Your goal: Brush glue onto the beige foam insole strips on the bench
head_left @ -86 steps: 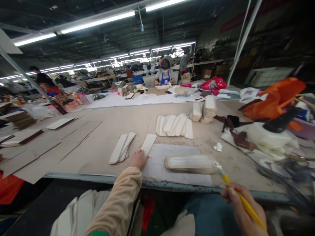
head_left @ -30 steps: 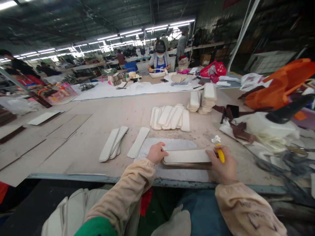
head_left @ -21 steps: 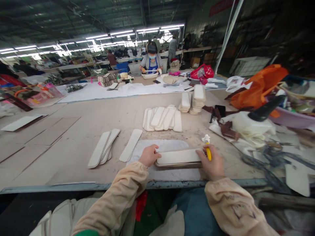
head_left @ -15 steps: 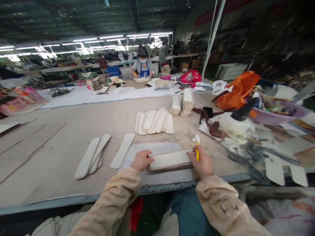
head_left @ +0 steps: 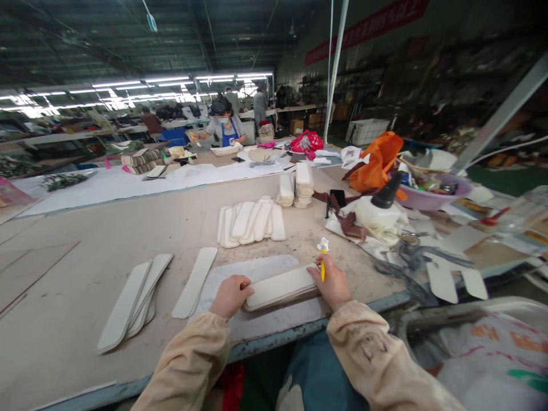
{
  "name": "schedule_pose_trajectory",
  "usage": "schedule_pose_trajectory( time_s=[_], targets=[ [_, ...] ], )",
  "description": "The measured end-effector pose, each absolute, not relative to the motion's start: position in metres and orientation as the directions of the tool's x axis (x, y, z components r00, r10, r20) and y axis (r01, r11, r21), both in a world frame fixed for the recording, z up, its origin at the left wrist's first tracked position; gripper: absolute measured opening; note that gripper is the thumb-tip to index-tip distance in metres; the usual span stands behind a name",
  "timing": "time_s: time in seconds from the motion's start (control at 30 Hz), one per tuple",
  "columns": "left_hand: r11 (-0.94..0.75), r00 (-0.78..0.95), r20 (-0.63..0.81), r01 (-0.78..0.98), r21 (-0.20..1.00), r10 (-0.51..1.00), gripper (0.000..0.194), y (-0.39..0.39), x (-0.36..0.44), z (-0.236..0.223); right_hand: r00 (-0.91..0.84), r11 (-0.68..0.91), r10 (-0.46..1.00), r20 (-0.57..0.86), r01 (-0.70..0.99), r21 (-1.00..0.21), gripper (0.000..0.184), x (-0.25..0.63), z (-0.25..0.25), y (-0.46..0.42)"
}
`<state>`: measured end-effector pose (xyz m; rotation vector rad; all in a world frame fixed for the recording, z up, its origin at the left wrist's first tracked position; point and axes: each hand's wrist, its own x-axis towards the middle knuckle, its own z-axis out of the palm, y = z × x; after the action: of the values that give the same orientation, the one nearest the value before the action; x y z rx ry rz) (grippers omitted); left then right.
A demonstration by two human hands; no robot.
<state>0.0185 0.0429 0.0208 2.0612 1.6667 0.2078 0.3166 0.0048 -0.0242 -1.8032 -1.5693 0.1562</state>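
Note:
My left hand [head_left: 232,295] is closed, thumb and fingertips pinching the left end of a cream rounded-end strip [head_left: 280,287] that lies on top of a low stack. At its right end, my right hand [head_left: 334,282] presses thumb and fingers while also gripping a yellow-handled brush [head_left: 323,269]. The brush points away from me, and its bristles cannot be told apart from a white blob [head_left: 323,245] just beyond. Under the stack is a pale sheet [head_left: 257,266]. One loose strip [head_left: 196,283] lies left of it, and several overlapping strips [head_left: 128,305] farther left.
Fanned strips [head_left: 250,221] and two upright piles of strips [head_left: 296,185] stand beyond. To the right are a white bottle with a black nozzle [head_left: 381,208], grey straps [head_left: 411,262], an orange bag [head_left: 377,160] and a purple basin [head_left: 432,197]. A co-worker [head_left: 225,128] sits opposite.
My left hand has left the loose strip at left and come to the stack. A clean strip covers its white-smeared top. My right hand has moved onto the stack's end. The view has swung right.

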Motion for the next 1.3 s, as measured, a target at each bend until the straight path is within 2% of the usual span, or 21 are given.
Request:
schedule_pose_trajectory(
  time_s=[0.17, 0.33, 0.43, 0.57, 0.7, 0.83, 1.03, 1.3],
  targets=[
    [-0.167, 0.252, -0.155, 0.892, 0.42, 0.955, 0.017, 0.042, 0.019, 0.021, 0.145, 0.125, 0.883, 0.448, 0.845, -0.519, 0.022, 0.307, -0.019, -0.003],
    [-0.181, 0.266, -0.159, 0.894, 0.409, 0.951, 0.017, 0.042, 0.018, 0.022, -0.17, 0.388, 0.872, 0.46, 0.811, -0.437, 0.013, 0.27, -0.01, -0.026],
    [-0.187, 0.269, -0.156, 0.894, 0.407, 0.95, 0.017, 0.042, 0.017, 0.021, -0.28, 0.45, 0.865, 0.417, 0.799, -0.398, 0.01, 0.262, -0.012, -0.034],
    [-0.188, 0.267, -0.149, 0.896, 0.402, 0.952, 0.015, 0.04, 0.019, 0.021, -0.123, 0.293, 0.913, 0.389, 0.86, -0.417, 0.017, 0.286, -0.023, -0.035],
    [-0.187, 0.255, -0.134, 0.904, 0.384, 0.958, 0.013, 0.039, 0.02, 0.021, 0.15, 0.088, 0.921, 0.359, 0.819, -0.568, 0.02, 0.317, -0.031, -0.034],
    [-0.194, 0.257, -0.131, 0.91, 0.366, 0.958, 0.013, 0.04, 0.02, 0.021, 0.304, -0.033, 0.904, 0.3, 0.75, -0.661, 0.029, 0.327, -0.031, -0.027],
    [-0.218, 0.267, -0.093, 0.908, 0.359, 0.959, 0.01, 0.039, 0.021, 0.021, 0.343, -0.026, 0.899, 0.273, 0.663, -0.749, 0.027, 0.323, -0.033, -0.01],
    [-0.231, 0.278, -0.061, 0.884, 0.408, 0.959, 0.005, 0.036, 0.022, 0.019, 0.378, -0.027, 0.889, 0.257, 0.604, -0.796, 0.027, 0.319, -0.033, -0.008]
  ],
)
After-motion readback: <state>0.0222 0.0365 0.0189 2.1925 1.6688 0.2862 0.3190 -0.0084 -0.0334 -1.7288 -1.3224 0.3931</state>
